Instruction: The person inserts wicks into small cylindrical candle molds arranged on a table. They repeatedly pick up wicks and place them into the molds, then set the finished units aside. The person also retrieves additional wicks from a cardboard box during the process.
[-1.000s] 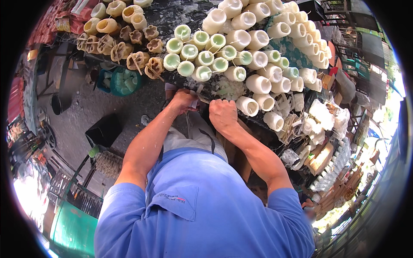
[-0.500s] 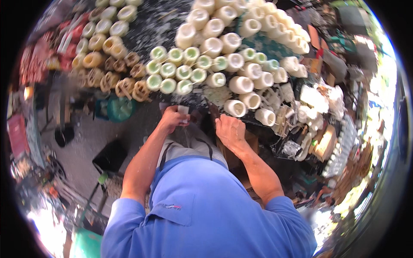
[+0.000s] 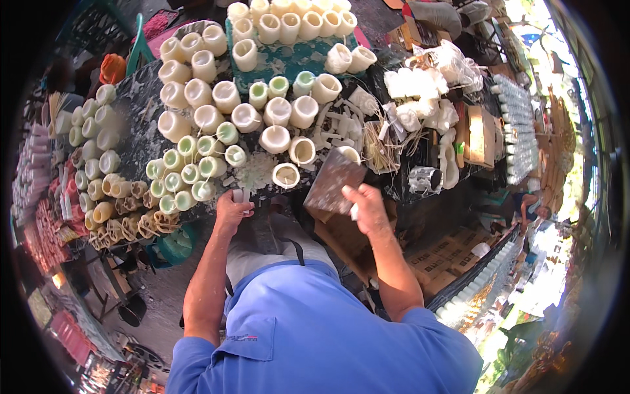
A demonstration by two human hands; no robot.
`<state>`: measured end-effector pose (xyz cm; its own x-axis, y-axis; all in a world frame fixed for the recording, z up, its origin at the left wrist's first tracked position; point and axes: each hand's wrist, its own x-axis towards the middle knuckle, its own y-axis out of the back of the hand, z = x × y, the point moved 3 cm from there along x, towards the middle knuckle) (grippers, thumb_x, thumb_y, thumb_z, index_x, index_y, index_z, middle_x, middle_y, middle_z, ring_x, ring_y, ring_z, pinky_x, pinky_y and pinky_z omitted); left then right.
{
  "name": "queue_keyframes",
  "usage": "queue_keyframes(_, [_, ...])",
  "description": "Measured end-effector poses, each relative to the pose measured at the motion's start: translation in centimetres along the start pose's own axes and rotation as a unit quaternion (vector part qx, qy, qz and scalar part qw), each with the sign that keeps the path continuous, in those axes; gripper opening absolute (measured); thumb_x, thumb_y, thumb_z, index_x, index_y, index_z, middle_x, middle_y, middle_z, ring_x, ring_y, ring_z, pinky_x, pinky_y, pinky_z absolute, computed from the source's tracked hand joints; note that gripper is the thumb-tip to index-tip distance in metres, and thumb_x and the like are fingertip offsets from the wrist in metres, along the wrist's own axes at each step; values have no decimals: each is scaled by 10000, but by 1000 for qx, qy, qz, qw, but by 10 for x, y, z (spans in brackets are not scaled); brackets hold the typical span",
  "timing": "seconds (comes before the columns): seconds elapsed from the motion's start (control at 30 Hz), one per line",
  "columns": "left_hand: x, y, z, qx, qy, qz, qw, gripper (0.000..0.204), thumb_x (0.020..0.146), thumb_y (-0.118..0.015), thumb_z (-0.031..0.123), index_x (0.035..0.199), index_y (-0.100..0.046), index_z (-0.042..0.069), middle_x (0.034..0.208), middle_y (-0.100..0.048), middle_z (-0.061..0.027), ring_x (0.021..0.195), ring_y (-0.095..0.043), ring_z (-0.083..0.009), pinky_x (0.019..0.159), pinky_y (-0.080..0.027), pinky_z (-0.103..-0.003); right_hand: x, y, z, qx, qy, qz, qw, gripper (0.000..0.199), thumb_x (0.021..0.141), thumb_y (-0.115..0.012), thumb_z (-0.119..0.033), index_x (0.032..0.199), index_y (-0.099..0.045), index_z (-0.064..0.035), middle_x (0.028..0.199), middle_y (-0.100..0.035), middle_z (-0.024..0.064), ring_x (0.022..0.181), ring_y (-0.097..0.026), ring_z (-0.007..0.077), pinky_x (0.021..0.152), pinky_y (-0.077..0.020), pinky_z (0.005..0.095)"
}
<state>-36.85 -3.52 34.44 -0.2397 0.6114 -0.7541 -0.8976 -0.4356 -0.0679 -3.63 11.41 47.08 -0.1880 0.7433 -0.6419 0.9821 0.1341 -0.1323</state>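
Note:
My left hand (image 3: pixel 234 210) is closed round a small white block (image 3: pixel 241 196), which looks like wax, at the front edge of the table. My right hand (image 3: pixel 369 210) grips a flat brown rectangular plate (image 3: pixel 336 180), spotted with white, shaped like a cleaver blade. Something white shows beside the fingers of that hand. Beyond my left hand lies a heap of white shavings (image 3: pixel 256 169). Close by stand several green-centred candles (image 3: pixel 190 173) and larger cream candles (image 3: pixel 274 138) with hollowed tops and wicks.
More cream candles stand on a green board (image 3: pixel 275 60) at the back. On the right are white wax lumps (image 3: pixel 420 92), a bundle of wicks (image 3: pixel 379 148), a foil-like silver can (image 3: pixel 425 179) and a wooden block (image 3: pixel 480 134). A cardboard box (image 3: pixel 351 240) sits below the table edge.
The view has swung to the right. My right hand has moved away from my left, and the brown plate, earlier seen nearly edge-on, now shows its broad face. The white block stays in my left hand.

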Motion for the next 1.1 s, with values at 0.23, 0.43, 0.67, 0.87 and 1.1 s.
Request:
queue_keyframes(0.23, [-19, -31, 44, -96, -26, -30, 995, 404, 821, -797, -60, 1177, -621, 12, 983, -669, -75, 808, -716, -200, 772, -686, -407, 145, 71, -107, -272, 147, 105, 945, 286, 960, -825, -253, 980, -736, 17, 762, -671, 57, 576, -568, 91, 478, -416, 299])
queue_keyframes(0.43, [-42, -37, 45, -172, 18, -70, 982, 413, 812, -815, -75, 1172, -639, 22, 959, -669, -60, 833, -725, -202, 774, -676, -415, 245, 53, -155, -541, 172, 160, 808, 483, 930, -778, -416, 1246, -794, -50, 1066, -820, 113, 872, -783, 310, 740, -603, 500])
queue_keyframes(0.67, [-63, -42, 15, -310, 34, -144, 939, 403, 806, -831, -67, 1154, -660, 45, 1014, -735, -105, 895, -759, -242, 871, -661, -454, 237, 3, -123, -816, 91, 74, 567, 300, 957, -674, -234, 1130, -839, -52, 1169, -803, 237, 1106, -794, 376, 910, -637, 506])
queue_keyframes(0.87, [-79, -54, -3, -309, 24, -204, 929, 412, 791, -823, -103, 1153, -675, 28, 1047, -751, -124, 938, -764, -248, 922, -654, -464, 261, -7, -101, -849, 152, 47, 504, 279, 980, -617, -173, 1039, -853, -36, 1072, -825, 200, 1013, -817, 355, 820, -653, 497])
queue_keyframes(1.1, [-87, -58, -7, -333, 51, -196, 921, 480, 785, -800, -133, 1230, -696, 14, 1072, -746, -121, 995, -752, -252, 989, -629, -474, 270, 1, -106, -801, 133, 110, 573, 301, 936, -637, -196, 1115, -834, -56, 1158, -803, 227, 1099, -789, 372, 931, -631, 497])
